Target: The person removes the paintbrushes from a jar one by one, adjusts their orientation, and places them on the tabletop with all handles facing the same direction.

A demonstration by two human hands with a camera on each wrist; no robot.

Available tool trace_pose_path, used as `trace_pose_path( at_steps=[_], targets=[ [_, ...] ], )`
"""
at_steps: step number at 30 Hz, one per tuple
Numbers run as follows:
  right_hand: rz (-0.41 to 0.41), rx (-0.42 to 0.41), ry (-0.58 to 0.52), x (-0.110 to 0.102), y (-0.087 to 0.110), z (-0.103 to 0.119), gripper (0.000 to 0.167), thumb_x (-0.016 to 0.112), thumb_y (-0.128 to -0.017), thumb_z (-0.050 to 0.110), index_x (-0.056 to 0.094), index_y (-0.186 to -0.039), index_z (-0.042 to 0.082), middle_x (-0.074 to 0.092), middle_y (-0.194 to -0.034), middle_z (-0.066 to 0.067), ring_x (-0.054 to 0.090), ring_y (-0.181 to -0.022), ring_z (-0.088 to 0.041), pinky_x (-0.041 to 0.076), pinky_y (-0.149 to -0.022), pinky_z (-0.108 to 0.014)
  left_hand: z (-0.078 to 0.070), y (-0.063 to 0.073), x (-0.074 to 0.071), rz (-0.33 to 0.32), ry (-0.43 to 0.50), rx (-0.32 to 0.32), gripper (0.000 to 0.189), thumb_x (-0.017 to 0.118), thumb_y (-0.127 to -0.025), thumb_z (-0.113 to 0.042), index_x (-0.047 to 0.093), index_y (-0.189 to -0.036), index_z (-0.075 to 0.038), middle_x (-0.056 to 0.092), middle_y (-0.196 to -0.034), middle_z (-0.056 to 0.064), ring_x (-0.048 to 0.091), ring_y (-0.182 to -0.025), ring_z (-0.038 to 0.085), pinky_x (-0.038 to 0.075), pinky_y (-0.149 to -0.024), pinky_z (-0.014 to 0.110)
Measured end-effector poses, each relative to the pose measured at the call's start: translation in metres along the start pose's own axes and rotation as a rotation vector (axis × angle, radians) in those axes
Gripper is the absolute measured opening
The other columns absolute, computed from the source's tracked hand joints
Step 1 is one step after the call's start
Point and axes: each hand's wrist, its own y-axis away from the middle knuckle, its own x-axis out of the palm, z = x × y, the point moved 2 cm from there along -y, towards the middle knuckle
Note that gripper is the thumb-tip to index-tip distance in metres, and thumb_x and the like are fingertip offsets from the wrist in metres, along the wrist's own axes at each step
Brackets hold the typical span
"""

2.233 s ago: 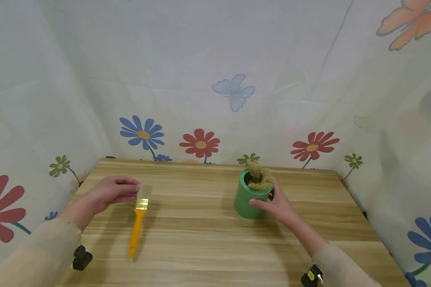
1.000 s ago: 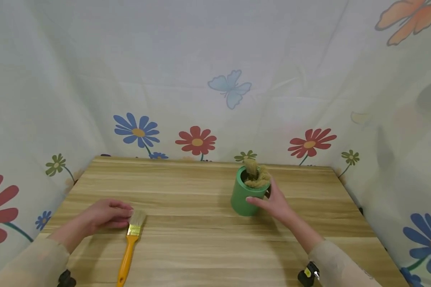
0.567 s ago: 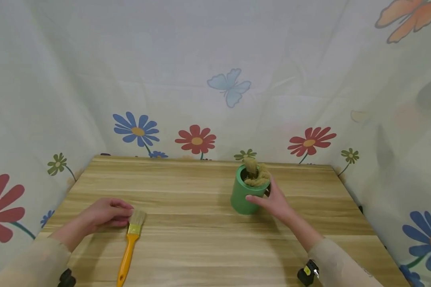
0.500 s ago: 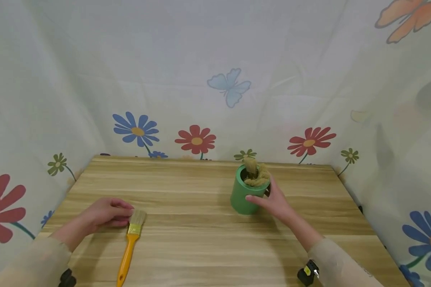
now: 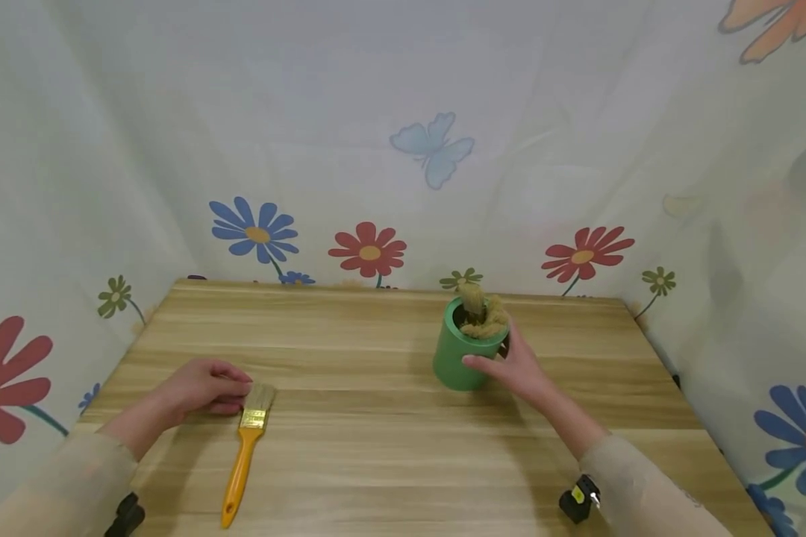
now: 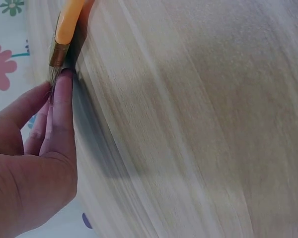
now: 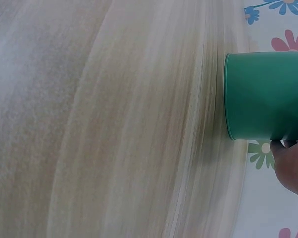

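On the left, my left hand (image 5: 198, 391) pinches a flat paintbrush (image 5: 240, 466) by its pale bristles. Its orange-yellow handle points toward me, and thumb and fingertips meet on the bristles in the left wrist view. My right hand (image 5: 520, 369) grips a green cup (image 5: 462, 364) from its right side, the thumb along the front wall and the other fingers mostly hidden behind. Out of the cup stick tan brush bristles (image 5: 472, 300), and a fuzzy tan piece (image 5: 490, 322) hangs over the rim. The cup's smooth wall fills the right part of the right wrist view.
Both hands are over a wood-grain table (image 5: 349, 462). A white cloth (image 5: 336, 89) printed with flowers and butterflies hangs behind it and along both sides. A small black device (image 5: 578, 498) sits at my right wrist, another black device (image 5: 126, 514) at my left.
Over the first second, my left hand moved toward me with the paintbrush, staying pinched on its bristles. Since then both hands have hardly moved; the head view has tilted slightly.
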Motion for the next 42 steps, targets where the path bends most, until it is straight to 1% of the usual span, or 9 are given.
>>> trace_pose_path(
  at_steps=[8, 13, 17, 19, 24, 30, 35, 38, 42],
  targets=[
    [0.011, 0.002, -0.016, -0.001, -0.001, 0.002, 0.102, 0.088, -0.092, 0.024, 0.020, -0.168, 0.016, 0.039, -0.166, -0.015, 0.035, -0.156, -0.038, 0.029, -0.127, -0.063, 0.000, -0.002, -0.003, -0.006, 0.017, -0.002, 0.028, 0.066, -0.104, -0.001, 0.064, -0.125, 0.017, 0.074, -0.101, 0.007, 0.075, -0.086, 0.015, 0.067, -0.079, 0.034],
    [0.008, -0.004, -0.022, 0.000, -0.001, 0.002, 0.102, 0.087, -0.092, 0.022, 0.020, -0.168, 0.014, 0.039, -0.165, -0.017, 0.035, -0.155, -0.039, 0.029, -0.126, -0.063, 0.000, 0.000, -0.006, -0.013, 0.053, -0.015, 0.028, 0.067, -0.105, -0.004, 0.066, -0.126, 0.015, 0.076, -0.100, 0.005, 0.075, -0.086, 0.014, 0.066, -0.080, 0.034],
    [0.006, -0.005, -0.022, 0.000, -0.001, 0.003, 0.102, 0.088, -0.092, 0.021, 0.021, -0.168, 0.014, 0.039, -0.165, -0.017, 0.036, -0.155, -0.039, 0.030, -0.126, -0.062, 0.001, 0.001, -0.008, -0.003, 0.075, -0.013, 0.027, 0.064, -0.106, -0.002, 0.064, -0.126, 0.016, 0.077, -0.100, 0.003, 0.076, -0.087, 0.013, 0.066, -0.081, 0.034],
    [0.007, -0.005, -0.020, 0.000, -0.002, 0.002, 0.102, 0.088, -0.092, 0.022, 0.021, -0.168, 0.014, 0.039, -0.165, -0.016, 0.036, -0.155, -0.039, 0.030, -0.126, -0.062, 0.001, 0.001, -0.009, 0.000, 0.072, -0.010, 0.027, 0.063, -0.106, -0.001, 0.064, -0.126, 0.016, 0.077, -0.100, 0.003, 0.076, -0.086, 0.013, 0.066, -0.080, 0.034],
    [0.009, 0.000, -0.013, 0.001, -0.002, 0.002, 0.102, 0.088, -0.092, 0.023, 0.020, -0.168, 0.014, 0.038, -0.166, -0.016, 0.035, -0.156, -0.039, 0.029, -0.127, -0.062, 0.002, 0.002, -0.010, -0.002, 0.065, -0.011, 0.027, 0.066, -0.105, -0.002, 0.065, -0.124, 0.016, 0.077, -0.099, 0.005, 0.076, -0.085, 0.014, 0.066, -0.080, 0.034],
    [0.012, 0.003, -0.014, 0.001, -0.002, 0.002, 0.103, 0.087, -0.093, 0.023, 0.019, -0.169, 0.014, 0.037, -0.166, -0.017, 0.034, -0.156, -0.040, 0.029, -0.127, -0.063, 0.001, 0.003, -0.010, -0.009, 0.058, -0.011, 0.027, 0.068, -0.104, -0.002, 0.066, -0.123, 0.015, 0.077, -0.101, 0.006, 0.077, -0.088, 0.017, 0.066, -0.082, 0.037],
    [0.010, 0.010, -0.012, 0.001, -0.001, 0.003, 0.105, 0.087, -0.092, 0.024, 0.017, -0.169, 0.014, 0.036, -0.167, -0.017, 0.033, -0.157, -0.040, 0.029, -0.127, -0.063, 0.003, 0.003, -0.012, 0.001, 0.072, 0.007, 0.024, 0.067, -0.104, -0.002, 0.067, -0.122, 0.014, 0.078, -0.103, 0.008, 0.078, -0.091, 0.017, 0.066, -0.083, 0.038],
    [0.010, 0.011, -0.014, 0.001, -0.001, 0.003, 0.105, 0.088, -0.092, 0.024, 0.017, -0.169, 0.014, 0.035, -0.168, -0.018, 0.032, -0.157, -0.040, 0.028, -0.127, -0.063, 0.004, 0.003, -0.013, 0.008, 0.083, 0.014, 0.025, 0.069, -0.104, -0.004, 0.067, -0.121, 0.014, 0.079, -0.103, 0.009, 0.078, -0.091, 0.017, 0.066, -0.084, 0.038],
    [0.009, 0.009, -0.017, 0.001, 0.000, 0.003, 0.105, 0.088, -0.092, 0.023, 0.017, -0.169, 0.013, 0.035, -0.168, -0.018, 0.032, -0.157, -0.040, 0.027, -0.127, -0.062, 0.004, 0.004, -0.016, -0.001, 0.056, 0.016, 0.030, 0.070, -0.104, -0.006, 0.064, -0.123, 0.016, 0.079, -0.104, 0.013, 0.078, -0.092, 0.018, 0.066, -0.083, 0.039]
  ],
)
